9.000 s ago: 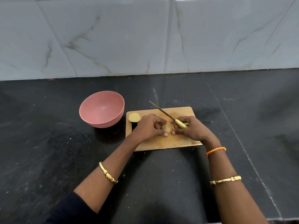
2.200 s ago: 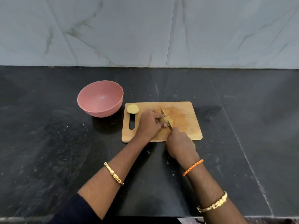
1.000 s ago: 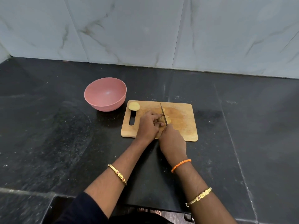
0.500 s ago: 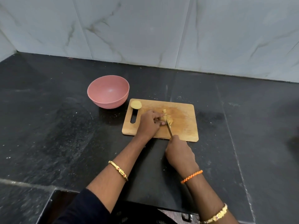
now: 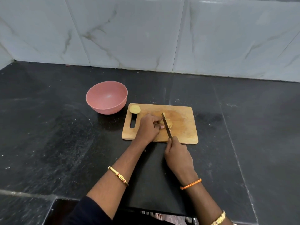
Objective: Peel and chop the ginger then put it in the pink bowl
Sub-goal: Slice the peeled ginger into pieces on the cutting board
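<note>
On black counter, left hand (image 5: 148,126) pins ginger (image 5: 167,122); right hand (image 5: 177,155) grips knife (image 5: 166,125)

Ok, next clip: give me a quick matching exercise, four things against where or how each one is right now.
Things:
1. pink bowl
2. ginger slice
3. knife
4. left hand

States:
a. gripped by the right hand
b. at the cutting board's far left corner
c. holding the ginger piece being cut
d. on the counter, left of the board, nothing in it

Pairs: 1-d, 2-b, 3-a, 4-c
</note>
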